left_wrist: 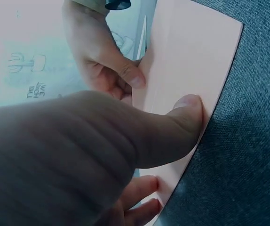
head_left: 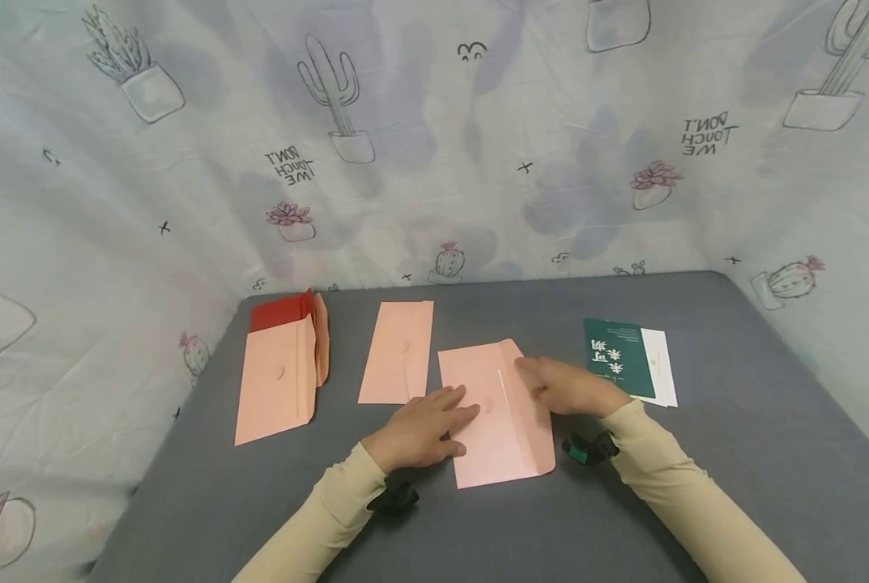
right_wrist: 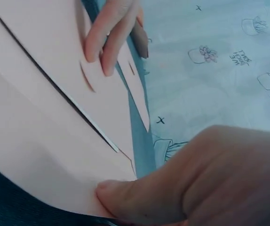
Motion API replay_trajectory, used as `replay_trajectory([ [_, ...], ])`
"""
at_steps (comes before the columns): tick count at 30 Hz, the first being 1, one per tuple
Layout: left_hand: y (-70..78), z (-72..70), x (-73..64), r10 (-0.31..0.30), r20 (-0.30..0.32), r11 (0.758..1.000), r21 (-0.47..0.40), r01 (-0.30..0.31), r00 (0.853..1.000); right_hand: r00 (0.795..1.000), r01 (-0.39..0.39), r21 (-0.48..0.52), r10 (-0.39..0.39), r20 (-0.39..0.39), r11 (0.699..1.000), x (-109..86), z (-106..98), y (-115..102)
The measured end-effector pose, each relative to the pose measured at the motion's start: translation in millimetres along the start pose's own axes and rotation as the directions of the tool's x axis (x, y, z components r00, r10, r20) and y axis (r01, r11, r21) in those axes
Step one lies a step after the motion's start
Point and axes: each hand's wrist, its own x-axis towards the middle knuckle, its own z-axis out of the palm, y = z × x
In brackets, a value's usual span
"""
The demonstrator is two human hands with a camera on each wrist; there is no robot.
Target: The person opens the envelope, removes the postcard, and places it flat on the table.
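A pale pink envelope (head_left: pixel 487 453) lies in front of me, its flap (head_left: pixel 532 429) unfolded to the right. Along its mouth a thin white edge (head_left: pixel 504 389) shows. My left hand (head_left: pixel 423 425) rests on the envelope's left part with spread fingers, the thumb (left_wrist: pixel 189 110) flat near the edge. At the upper end of the flap, my right hand (head_left: pixel 568 385) pinches the envelope; its thumb (right_wrist: pixel 121 195) lies on top of the flap and its other fingers are mostly hidden underneath.
Another pink envelope (head_left: pixel 398 348) lies behind my left hand. At the far left sit more pink envelopes (head_left: pixel 274 389) with a red one (head_left: pixel 281 313). A green card (head_left: pixel 619 352) overlaps white cards (head_left: pixel 660 368) on the right. The grey table (head_left: pixel 726 453) meets patterned curtains (head_left: pixel 434 202).
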Motion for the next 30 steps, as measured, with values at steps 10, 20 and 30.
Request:
replay_trajectory([
  [10, -8.1, -0.2, -1.1, -0.03, 0.014, 0.996, -0.087, 0.031, 0.999, 0.981, 0.089, -0.234, -0.125, -0.147, 0.968, 2.8, 15.8, -12.0],
  [20, -3.3, -1.3, -1.2, -0.052, 0.012, 0.995, -0.082, 0.053, 0.999, 0.979, 0.115, -0.179, -0.142, -0.146, 0.977, 4.6, 20.3, -16.8],
  [30, -3.2, 1.6, -0.2, -0.041, 0.015, 0.997, -0.061, 0.042, 0.999, 0.988, 0.134, 0.035, -0.131, -0.082, 0.99, 12.1, 21.7, -6.0],
])
